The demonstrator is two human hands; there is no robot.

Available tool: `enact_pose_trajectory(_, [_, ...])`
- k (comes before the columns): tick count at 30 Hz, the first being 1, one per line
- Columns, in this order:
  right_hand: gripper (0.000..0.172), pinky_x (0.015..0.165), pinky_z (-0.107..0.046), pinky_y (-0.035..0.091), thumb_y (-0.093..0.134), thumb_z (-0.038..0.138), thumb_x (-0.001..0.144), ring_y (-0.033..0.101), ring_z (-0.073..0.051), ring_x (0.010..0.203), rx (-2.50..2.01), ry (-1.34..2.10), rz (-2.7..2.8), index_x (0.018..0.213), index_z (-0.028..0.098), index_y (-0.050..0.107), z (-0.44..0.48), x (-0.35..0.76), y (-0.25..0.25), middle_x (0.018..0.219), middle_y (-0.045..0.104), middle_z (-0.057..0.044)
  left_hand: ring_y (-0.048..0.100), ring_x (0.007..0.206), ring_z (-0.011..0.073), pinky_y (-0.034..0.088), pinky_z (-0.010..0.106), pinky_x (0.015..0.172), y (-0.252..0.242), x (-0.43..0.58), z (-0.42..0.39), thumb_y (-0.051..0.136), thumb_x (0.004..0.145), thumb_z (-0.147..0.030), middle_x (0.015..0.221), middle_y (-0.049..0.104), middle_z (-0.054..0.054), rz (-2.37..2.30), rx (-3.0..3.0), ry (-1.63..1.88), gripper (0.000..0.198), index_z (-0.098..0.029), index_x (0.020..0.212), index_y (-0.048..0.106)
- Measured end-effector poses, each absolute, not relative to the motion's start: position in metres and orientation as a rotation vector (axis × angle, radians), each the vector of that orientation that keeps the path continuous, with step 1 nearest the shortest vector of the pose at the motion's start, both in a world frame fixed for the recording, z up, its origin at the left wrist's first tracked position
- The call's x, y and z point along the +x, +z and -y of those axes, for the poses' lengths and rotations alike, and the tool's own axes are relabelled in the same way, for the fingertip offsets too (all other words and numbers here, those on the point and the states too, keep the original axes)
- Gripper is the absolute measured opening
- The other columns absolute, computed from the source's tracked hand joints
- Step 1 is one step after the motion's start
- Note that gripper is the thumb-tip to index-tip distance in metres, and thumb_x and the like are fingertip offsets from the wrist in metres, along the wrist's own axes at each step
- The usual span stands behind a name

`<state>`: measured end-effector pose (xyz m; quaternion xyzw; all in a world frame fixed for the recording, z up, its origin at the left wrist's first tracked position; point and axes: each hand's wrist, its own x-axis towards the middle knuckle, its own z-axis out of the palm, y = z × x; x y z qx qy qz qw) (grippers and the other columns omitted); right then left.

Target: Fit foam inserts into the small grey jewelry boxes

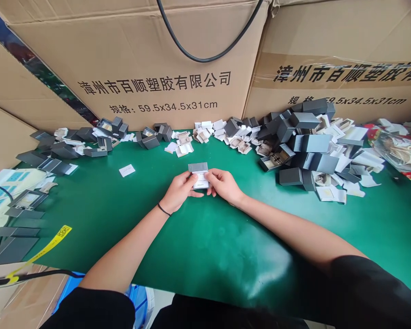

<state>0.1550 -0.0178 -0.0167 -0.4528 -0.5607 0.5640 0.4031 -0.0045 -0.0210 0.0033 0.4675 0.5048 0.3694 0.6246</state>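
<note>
A small grey box with a white printed card or insert (201,180) is held between both hands above the green table (205,246). My left hand (180,189) grips its left side, thumb on the white part. On the right side my right hand (223,185) holds it the same way, with its thumb on the white face. The box's grey lid part (197,167) points away from me. Fingers under the box are partly hidden. A loose white card (127,170) lies on the table to the left.
Dark grey boxes and white inserts form a large pile (308,151) at the right. More boxes (63,150) lie at the left and along the back. Cardboard cartons (150,59) stand behind. A power strip (3,192) and yellow tag (56,240) are at the left.
</note>
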Motion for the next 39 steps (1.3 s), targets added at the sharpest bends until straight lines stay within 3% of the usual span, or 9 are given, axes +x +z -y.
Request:
enact_pose_trajectory(4, [0.040,0.039,-0.019,0.037,0.049,0.056,0.082,0.047,-0.008,0.036,-1.149,1.451,1.445,0.077,0.017,0.055,0.018,0.155,-0.013,0.046,0.057,0.003,0.068,0.078,0.0189,0.057,0.021,0.049,0.005,-0.004,0.020,0.060,0.082,-0.035,0.095,0.068,0.012,-1.170,1.030,0.832,0.035,-0.010,0.107,0.060])
enact_pose_trajectory(8, [0.034,0.042,-0.019,0.038,0.052,0.051,0.081,0.047,-0.007,0.040,-1.162,1.388,1.483,0.089,0.018,0.058,0.018,0.155,-0.013,0.052,0.057,0.005,0.069,0.076,0.0168,0.059,0.024,0.057,0.007,-0.004,0.021,0.056,0.086,-0.033,0.099,0.068,0.010,-1.107,0.964,0.852,0.031,-0.013,0.109,0.060])
enact_pose_trajectory(14, [0.031,0.045,-0.020,0.036,0.053,0.043,0.080,0.044,-0.007,0.044,-1.135,1.438,1.405,0.091,0.015,0.059,0.015,0.158,-0.018,0.054,0.053,0.005,0.067,0.095,0.0232,0.059,0.032,0.072,0.007,-0.007,0.021,0.061,0.082,-0.032,0.118,0.062,0.012,-0.961,1.022,0.808,0.044,-0.018,0.123,0.051])
enact_pose_trajectory(21, [0.047,0.049,-0.023,0.040,0.052,0.044,0.081,0.048,-0.009,0.046,-1.090,1.371,1.523,0.117,0.013,0.053,0.019,0.157,-0.009,0.060,0.057,0.003,0.069,0.087,0.0208,0.059,0.030,0.071,0.008,-0.004,0.022,0.064,0.080,-0.029,0.111,0.066,0.013,-1.085,1.099,0.871,0.050,-0.016,0.126,0.048])
enact_pose_trajectory(26, [0.047,0.049,-0.023,0.039,0.056,0.043,0.078,0.047,-0.009,0.048,-1.116,1.371,1.515,0.113,0.013,0.056,0.019,0.157,-0.010,0.060,0.054,0.004,0.069,0.084,0.0202,0.059,0.033,0.071,0.010,-0.005,0.021,0.068,0.077,-0.030,0.104,0.068,0.012,-1.095,1.070,0.866,0.058,-0.018,0.128,0.045])
enact_pose_trajectory(30, [0.047,0.053,-0.023,0.038,0.052,0.040,0.081,0.046,-0.010,0.052,-1.144,1.324,1.517,0.118,0.012,0.054,0.015,0.159,-0.013,0.057,0.051,0.005,0.066,0.093,0.0220,0.058,0.037,0.078,0.007,-0.006,0.020,0.068,0.076,-0.034,0.113,0.064,0.013,-0.961,1.024,0.849,0.055,-0.018,0.125,0.049])
enact_pose_trajectory(34, [0.055,0.055,-0.023,0.037,0.052,0.037,0.081,0.048,-0.011,0.053,-1.210,1.014,1.839,0.132,0.017,0.043,0.017,0.165,-0.009,0.059,0.051,0.005,0.065,0.093,0.0219,0.061,0.032,0.066,0.004,-0.006,0.020,0.067,0.075,-0.041,0.111,0.064,0.013,-1.048,1.052,0.922,0.048,-0.015,0.114,0.055])
enact_pose_trajectory(39, [0.049,0.054,-0.024,0.034,0.050,0.047,0.083,0.051,-0.014,0.055,-1.320,0.601,2.049,0.122,0.018,0.052,0.021,0.167,-0.009,0.062,0.058,0.001,0.067,0.073,0.0166,0.056,0.021,0.047,-0.001,-0.006,0.019,0.066,0.074,-0.047,0.095,0.068,0.009,-1.154,1.189,0.927,0.050,-0.014,0.110,0.058])
